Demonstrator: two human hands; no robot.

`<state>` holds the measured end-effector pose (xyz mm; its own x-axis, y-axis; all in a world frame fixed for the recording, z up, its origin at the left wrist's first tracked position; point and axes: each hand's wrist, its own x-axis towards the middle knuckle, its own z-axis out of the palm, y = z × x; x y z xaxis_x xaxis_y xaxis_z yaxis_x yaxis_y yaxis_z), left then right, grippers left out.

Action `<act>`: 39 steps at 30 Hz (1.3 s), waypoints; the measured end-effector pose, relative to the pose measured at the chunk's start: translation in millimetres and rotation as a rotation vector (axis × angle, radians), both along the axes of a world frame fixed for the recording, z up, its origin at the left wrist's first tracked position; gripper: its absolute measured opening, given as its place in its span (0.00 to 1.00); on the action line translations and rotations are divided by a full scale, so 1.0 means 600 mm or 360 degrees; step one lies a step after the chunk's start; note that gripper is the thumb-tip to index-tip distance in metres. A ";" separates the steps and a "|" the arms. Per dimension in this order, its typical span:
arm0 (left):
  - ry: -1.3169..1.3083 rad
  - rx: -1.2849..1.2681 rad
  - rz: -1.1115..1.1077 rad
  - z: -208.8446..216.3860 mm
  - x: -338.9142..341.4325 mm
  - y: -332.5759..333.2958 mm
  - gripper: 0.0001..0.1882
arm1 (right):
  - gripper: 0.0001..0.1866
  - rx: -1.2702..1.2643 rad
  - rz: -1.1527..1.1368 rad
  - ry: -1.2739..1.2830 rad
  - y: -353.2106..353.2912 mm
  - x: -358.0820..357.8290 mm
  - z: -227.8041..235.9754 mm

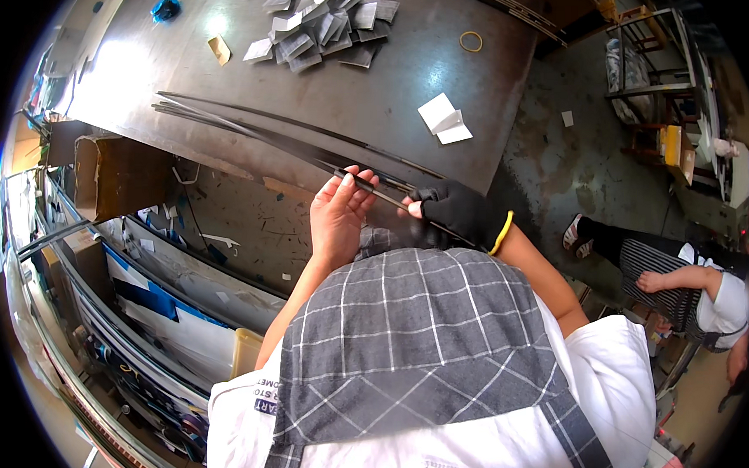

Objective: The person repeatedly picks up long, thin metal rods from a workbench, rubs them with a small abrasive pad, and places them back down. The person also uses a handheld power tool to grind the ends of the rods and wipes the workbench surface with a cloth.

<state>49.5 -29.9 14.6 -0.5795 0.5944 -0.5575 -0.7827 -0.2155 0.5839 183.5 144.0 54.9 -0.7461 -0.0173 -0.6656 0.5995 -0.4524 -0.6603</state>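
Note:
Several long, thin dark strips point(260, 132) lie slantwise over the near edge of the metal-topped table point(320, 104). My bare left hand point(337, 215) is closed, its thumb and fingers pinching one dark strip near the table edge. My right hand point(456, 212) wears a black glove with bare fingertips and a yellow band point(501, 233) at the wrist. It is closed round the same strip, closer to my body. The strip's near end is hidden behind the glove and my checked apron point(411, 340).
Folded grey-white pieces point(322, 25) are heaped at the table's far side. A white folded card point(445, 118), rubber band point(470, 41) and tan piece point(219, 50) lie around. A cardboard box point(125, 177) and racked panels point(178, 274) stand left. Another person point(681, 281) is at right.

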 end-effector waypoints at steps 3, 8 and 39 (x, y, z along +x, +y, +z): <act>-0.0016 0.0032 0.0035 0.004 -0.003 0.001 0.11 | 0.13 0.0330 -0.0084 0.0253 -0.019 0.002 -0.021; -0.0040 0.0050 0.0080 0.000 -0.003 -0.001 0.10 | 0.12 -0.0087 -0.0087 0.0019 -0.003 -0.001 -0.037; 0.3361 -0.1282 -0.0578 -0.052 -0.249 0.232 0.14 | 0.07 0.2457 0.0067 0.0644 0.004 -0.017 -0.069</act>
<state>-100.0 109.2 -16.4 -0.4253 0.8163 0.3909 0.9043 0.3655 0.2207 173.1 146.4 13.8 -0.8864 0.4309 0.1693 0.2732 0.7821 -0.5601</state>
